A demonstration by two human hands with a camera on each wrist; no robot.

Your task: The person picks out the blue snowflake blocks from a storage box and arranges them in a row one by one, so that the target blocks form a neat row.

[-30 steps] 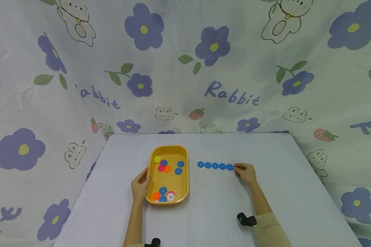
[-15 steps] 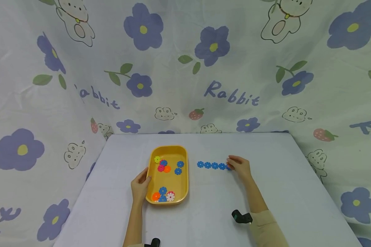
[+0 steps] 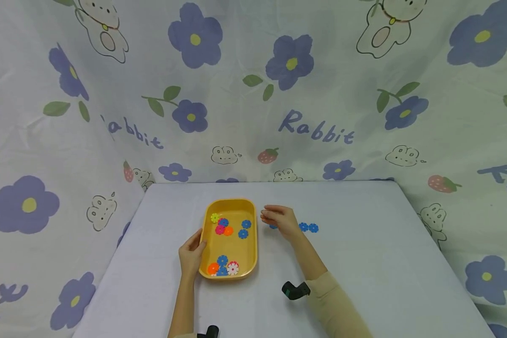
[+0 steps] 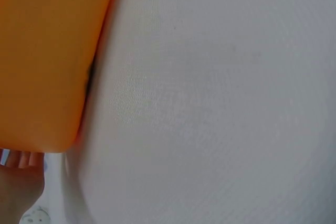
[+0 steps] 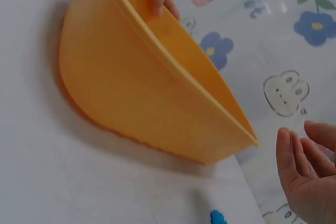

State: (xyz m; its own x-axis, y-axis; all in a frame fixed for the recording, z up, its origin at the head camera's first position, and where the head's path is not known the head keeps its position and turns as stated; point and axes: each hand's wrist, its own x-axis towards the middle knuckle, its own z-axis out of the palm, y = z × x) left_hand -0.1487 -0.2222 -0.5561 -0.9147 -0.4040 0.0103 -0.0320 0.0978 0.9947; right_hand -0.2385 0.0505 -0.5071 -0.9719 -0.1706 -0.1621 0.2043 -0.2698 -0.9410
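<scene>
In the head view my left hand [image 3: 191,256] grips the left rim of a yellow plastic tray [image 3: 232,246], the thumb over the inside of the wall. Flower-shaped plastic discs in blue, orange, pink, yellow and white lie in the tray, among them a blue disc [image 3: 246,224] near its right side. Right of the tray, a row of blue discs [image 3: 313,228] lies on the table, its middle hidden by my right hand [image 3: 280,220]. That hand hovers beside the tray's right rim, fingers extended. The right wrist view shows nothing between its fingers [image 5: 284,153].
A white cloth covers the table [image 3: 363,263]. Behind it and at the sides hangs a patterned curtain [image 3: 245,117] with flowers and rabbits. A black wrist camera [image 3: 295,290] sits on the right forearm, above the table.
My right hand has moved left from the right end of the blue row to beside the tray, uncovering the last blue disc. The left hand and tray have stayed put.
</scene>
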